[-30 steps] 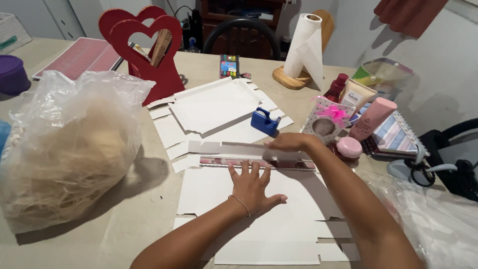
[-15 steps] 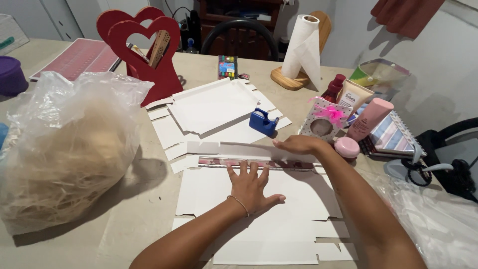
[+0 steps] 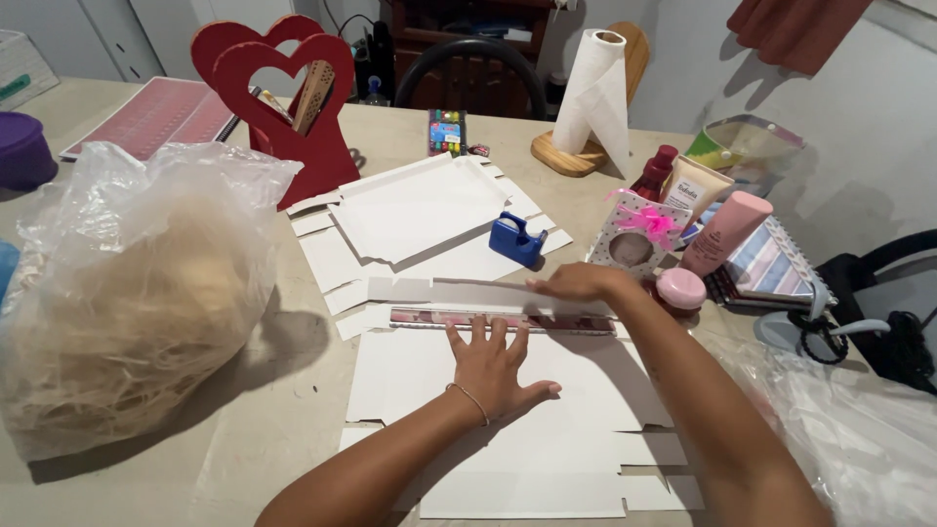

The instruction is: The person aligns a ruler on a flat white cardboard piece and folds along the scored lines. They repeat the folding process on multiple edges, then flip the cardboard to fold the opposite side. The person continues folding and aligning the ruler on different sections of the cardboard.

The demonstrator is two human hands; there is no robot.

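Two hands on flat white box blank (image 3: 508,429): left hand (image 3: 493,366) spread open, pressing; right hand (image 3: 576,283) pinching far flap (image 3: 468,291) half-raised; remaining flaps unfolded.

The right hand (image 3: 578,283) has slid further right along the raised cardboard flap (image 3: 488,291).

Both forearms are bare and sleeveless, with a thin bracelet (image 3: 472,401) around the left wrist.
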